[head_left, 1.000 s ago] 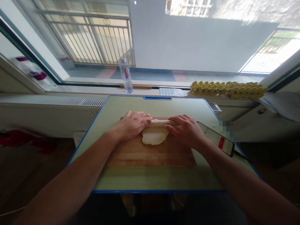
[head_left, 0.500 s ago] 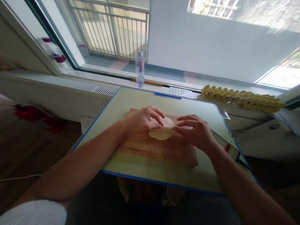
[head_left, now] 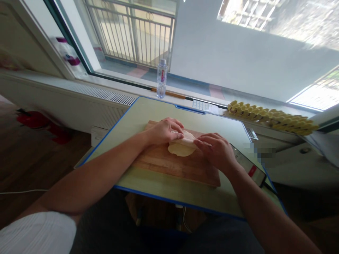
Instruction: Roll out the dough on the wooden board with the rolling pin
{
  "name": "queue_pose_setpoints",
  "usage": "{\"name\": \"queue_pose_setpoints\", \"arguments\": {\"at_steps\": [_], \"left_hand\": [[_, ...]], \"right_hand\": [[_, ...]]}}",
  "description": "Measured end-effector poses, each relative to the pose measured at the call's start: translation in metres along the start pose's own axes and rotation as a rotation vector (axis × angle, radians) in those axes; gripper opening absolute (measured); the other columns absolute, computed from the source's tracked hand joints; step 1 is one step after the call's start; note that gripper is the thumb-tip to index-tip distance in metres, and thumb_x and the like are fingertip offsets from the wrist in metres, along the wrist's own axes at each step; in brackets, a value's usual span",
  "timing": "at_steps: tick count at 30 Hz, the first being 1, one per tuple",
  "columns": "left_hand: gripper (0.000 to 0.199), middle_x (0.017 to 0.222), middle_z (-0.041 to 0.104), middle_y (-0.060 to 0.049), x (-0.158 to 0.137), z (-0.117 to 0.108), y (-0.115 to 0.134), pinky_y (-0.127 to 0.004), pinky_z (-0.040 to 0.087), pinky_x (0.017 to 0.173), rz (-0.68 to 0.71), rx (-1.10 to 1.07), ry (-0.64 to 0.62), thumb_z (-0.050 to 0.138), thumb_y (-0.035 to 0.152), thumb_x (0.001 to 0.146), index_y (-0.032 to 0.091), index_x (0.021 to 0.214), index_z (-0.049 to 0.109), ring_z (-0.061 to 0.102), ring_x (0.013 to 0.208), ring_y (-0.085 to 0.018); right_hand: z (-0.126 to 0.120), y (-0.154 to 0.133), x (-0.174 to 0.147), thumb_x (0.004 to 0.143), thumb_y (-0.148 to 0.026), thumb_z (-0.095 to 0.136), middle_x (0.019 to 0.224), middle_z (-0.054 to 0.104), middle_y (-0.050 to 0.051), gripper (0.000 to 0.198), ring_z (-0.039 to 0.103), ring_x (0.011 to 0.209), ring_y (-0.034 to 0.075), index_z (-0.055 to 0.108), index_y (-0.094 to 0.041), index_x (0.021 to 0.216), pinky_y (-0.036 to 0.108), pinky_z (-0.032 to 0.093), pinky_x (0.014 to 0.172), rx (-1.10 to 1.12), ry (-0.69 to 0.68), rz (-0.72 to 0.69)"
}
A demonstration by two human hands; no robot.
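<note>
A flat, roundish sheet of pale dough [head_left: 181, 150] lies on a wooden cutting board [head_left: 174, 170]. Across its middle runs a raised pale band; I cannot tell whether it is a fold in the dough or a thin rod. My left hand [head_left: 165, 131] is curled at the dough's left side, thumb and fingertips closed on the band's end. At the other end, my right hand [head_left: 214, 146] has its fingers together, tips pinched on the right edge of the dough. Both hands partly cover the sheet's edges.
The board rests on a pale table [head_left: 153, 109] with a blue rim. A phone [head_left: 249, 165] lies by my right forearm. Along the windowsill are a water bottle [head_left: 161, 79] and yellow egg cartons [head_left: 270, 116]. A radiator [head_left: 103, 97] stands to the left.
My right hand's fingers, spread before, have come together at the dough's right edge. My left hand keeps nearly the same place. The view has shifted slightly, and more of the phone shows.
</note>
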State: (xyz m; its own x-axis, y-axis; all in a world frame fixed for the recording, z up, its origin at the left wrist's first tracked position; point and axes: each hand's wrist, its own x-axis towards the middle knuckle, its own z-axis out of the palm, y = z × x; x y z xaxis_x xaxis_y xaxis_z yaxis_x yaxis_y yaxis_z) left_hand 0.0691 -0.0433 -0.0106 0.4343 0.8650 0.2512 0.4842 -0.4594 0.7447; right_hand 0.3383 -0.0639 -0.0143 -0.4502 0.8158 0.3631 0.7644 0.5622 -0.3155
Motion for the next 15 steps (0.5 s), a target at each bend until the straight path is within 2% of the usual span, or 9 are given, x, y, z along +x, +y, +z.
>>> {"name": "queue_pose_setpoints", "arguments": {"at_steps": [4,7,12,15], "left_hand": [[0.025,0.131,0.073,-0.006,0.000,0.003,-0.002,-0.043,0.042,0.119,-0.003,0.120,0.052,0.071,0.034,0.090,0.025,0.110,0.083,0.062,0.129,-0.025],[0.028,0.133,0.073,-0.005,0.000,0.007,-0.002,-0.044,0.040,0.120,-0.007,0.257,0.080,0.061,0.035,0.098,0.025,0.117,0.079,0.061,0.131,-0.024],[0.037,0.136,0.072,-0.005,0.002,0.017,-0.005,-0.044,0.038,0.118,-0.094,0.462,0.174,0.044,0.037,0.107,0.024,0.124,0.074,0.060,0.129,-0.024],[0.042,0.144,0.067,-0.006,0.002,0.021,-0.004,-0.050,0.035,0.120,-0.152,0.542,0.146,0.038,0.040,0.109,0.024,0.132,0.069,0.057,0.134,-0.026]], "right_hand": [[0.000,0.011,0.003,0.101,-0.056,0.059,0.112,0.080,0.004,0.035,0.069,0.107,0.027,0.082,-0.029,0.106,0.043,0.053,0.095,-0.029,-0.009,0.099],[0.002,0.020,0.004,0.100,-0.060,0.057,0.117,0.079,0.006,0.042,0.067,0.111,0.030,0.080,-0.027,0.111,0.047,0.051,0.100,-0.025,0.000,0.146],[0.005,0.026,0.005,0.100,-0.063,0.055,0.122,0.077,0.006,0.045,0.065,0.116,0.031,0.079,-0.027,0.115,0.049,0.050,0.105,-0.014,0.001,0.146],[0.006,0.026,0.006,0.100,-0.062,0.056,0.122,0.077,0.006,0.044,0.064,0.118,0.031,0.079,-0.027,0.114,0.048,0.050,0.105,-0.019,0.009,0.148]]}}
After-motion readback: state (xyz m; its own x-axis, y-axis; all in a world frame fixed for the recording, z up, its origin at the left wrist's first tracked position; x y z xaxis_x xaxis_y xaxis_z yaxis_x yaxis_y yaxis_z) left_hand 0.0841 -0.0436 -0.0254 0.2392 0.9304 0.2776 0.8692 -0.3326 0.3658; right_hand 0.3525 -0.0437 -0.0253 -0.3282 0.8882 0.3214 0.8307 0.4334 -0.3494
